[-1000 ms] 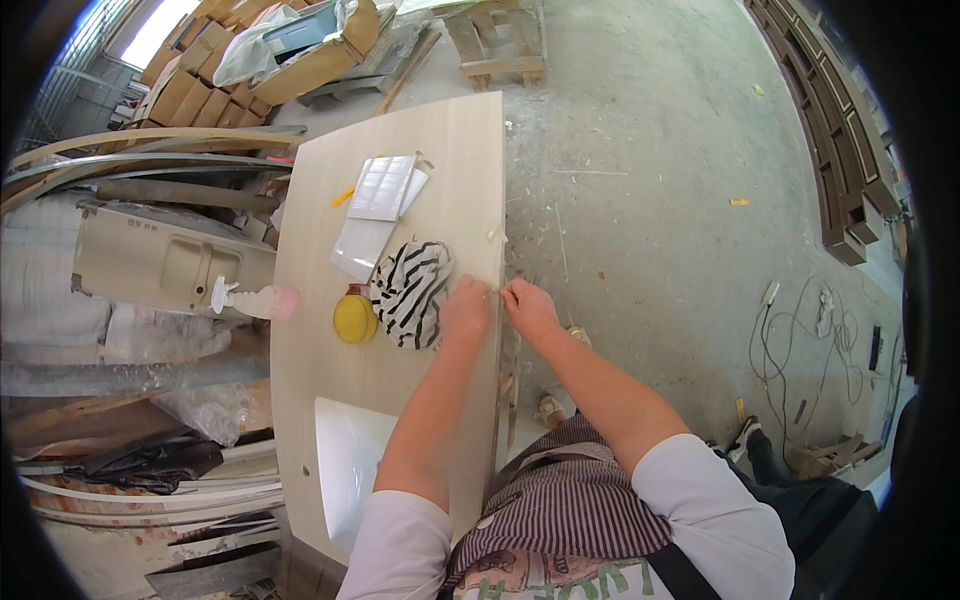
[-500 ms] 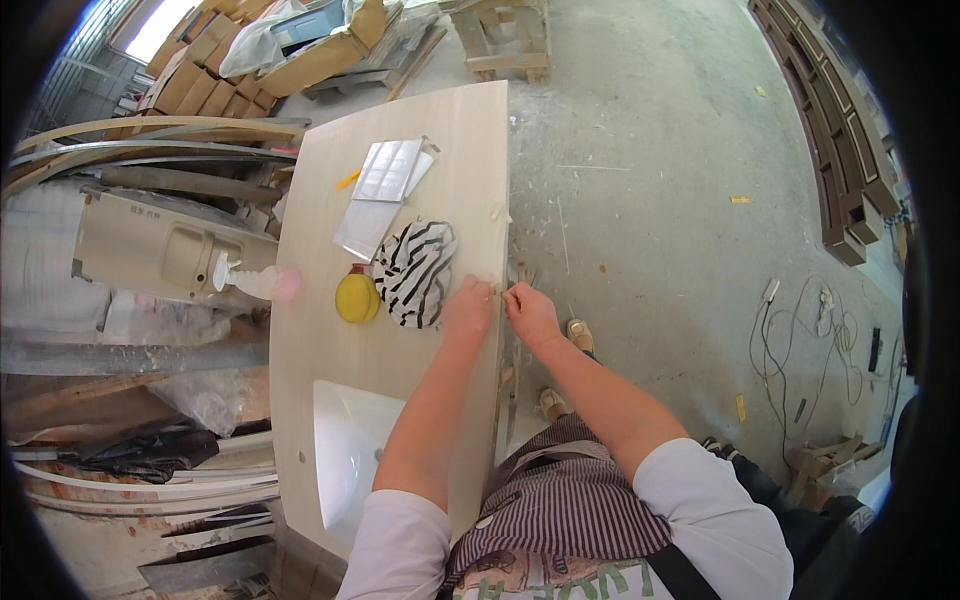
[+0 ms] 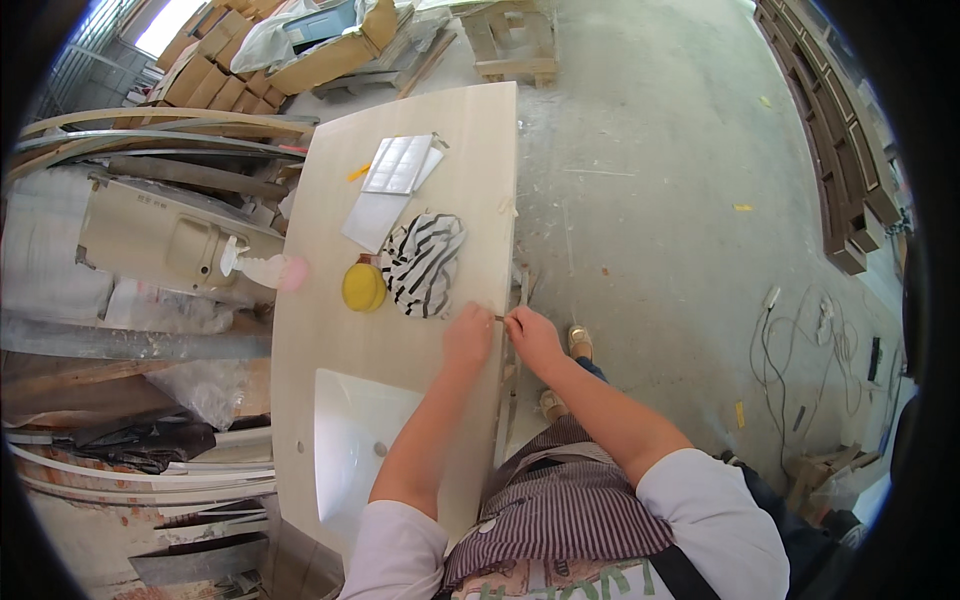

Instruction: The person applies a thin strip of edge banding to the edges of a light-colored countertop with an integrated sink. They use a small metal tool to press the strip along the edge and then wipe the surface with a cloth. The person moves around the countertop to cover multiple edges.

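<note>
A thin dark sliver (image 3: 499, 318) shows between the left grip (image 3: 468, 335) and the right grip (image 3: 533, 338), at the near edge of the pale surface (image 3: 482, 170). Both sets of fingers look bunched and narrow, but I cannot tell whether either is closed on it. It is probably light; whether stiff or pliant is unclear, so a fingertip pinch at each end would suit it best. The fingers hide its ends, and its material is too small to make out. Beyond the left grip lies a striped cloth (image 3: 425, 265), likely soft; nearer the body, the left forearm covers part of a white basin (image 3: 345, 440).
</note>
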A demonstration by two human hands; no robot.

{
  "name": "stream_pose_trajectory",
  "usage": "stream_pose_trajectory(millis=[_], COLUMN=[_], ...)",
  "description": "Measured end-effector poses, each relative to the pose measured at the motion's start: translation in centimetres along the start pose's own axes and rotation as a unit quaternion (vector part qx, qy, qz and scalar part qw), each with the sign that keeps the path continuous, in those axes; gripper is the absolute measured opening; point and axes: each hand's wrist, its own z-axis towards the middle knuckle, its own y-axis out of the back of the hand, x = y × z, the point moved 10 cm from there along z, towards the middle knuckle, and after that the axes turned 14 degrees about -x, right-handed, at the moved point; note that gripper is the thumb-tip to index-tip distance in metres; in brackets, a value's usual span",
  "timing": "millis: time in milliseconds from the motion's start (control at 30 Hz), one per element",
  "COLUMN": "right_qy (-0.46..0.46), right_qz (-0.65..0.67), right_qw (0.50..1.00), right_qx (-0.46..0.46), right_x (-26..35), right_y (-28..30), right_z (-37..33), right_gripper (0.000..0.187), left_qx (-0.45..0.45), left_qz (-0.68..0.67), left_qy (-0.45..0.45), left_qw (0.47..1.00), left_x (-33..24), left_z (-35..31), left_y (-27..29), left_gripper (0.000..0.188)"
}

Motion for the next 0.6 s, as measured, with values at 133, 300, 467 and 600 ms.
stream_pose_trajectory(millis=[133,300,467,600], right_qy=[-0.004,0.008,0.006,0.003], right_qz=[-0.039,-0.1,-0.109,-0.08], right_qw=[0.999,0.995,0.994,0.997], right_qx=[0.03,0.026,0.002,-0.019], right_x=[-0.2,-0.9,-1.6,-1.3], right_y=[-0.1,-0.2,-0.6,-0.6], right_z=[3.2,8.3,8.6,6.5], right_gripper=[0.022,0.023,0.022,0.021], left_qx=[-0.051,-0.053,-0.053,-0.037], left_qz=[-0.008,0.055,0.05,0.024], left_qy=[-0.009,0.01,0.016,0.003], left_qw=[0.999,0.997,0.997,0.999], left_x=[-0.6,-0.8,-0.1,0.1], left_z=[2.1,6.7,7.7,6.4], left_y=[0.2,-1.9,-2.3,-2.1], left_gripper=[0.007,0.007,0.005,0.005])
